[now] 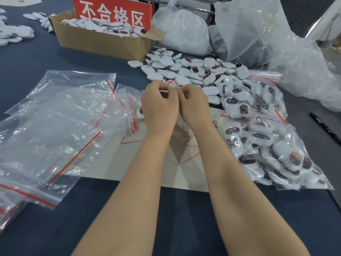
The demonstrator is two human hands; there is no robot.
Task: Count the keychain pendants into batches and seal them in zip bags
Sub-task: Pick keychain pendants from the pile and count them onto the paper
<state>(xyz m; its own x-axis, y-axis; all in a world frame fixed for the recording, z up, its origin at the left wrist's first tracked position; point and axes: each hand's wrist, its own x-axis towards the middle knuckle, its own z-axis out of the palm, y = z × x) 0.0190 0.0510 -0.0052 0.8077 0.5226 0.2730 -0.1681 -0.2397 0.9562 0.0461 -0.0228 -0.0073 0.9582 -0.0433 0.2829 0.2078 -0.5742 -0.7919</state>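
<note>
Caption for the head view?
Left hand and right hand pinch a zip bag; empty bags left, filled bags right, loose pendants behind.

- Glossy, smooth white plastic pendants (208,78) with shiny metal clasps (214,122)
- Clear, crinkled, shiny plastic bags (55,115)
- Matt brown cardboard box (99,42)
- Matt dark table (36,58)

two hands showing: left hand (159,106), right hand (194,104). one cardboard box (99,41), one red sign (112,13), one black marker (325,126) lying out. loose pendants (184,71) piling beyond counting. empty zip bags (55,126), filled zip bags (273,145) overlapping, numbers unclear.
</note>
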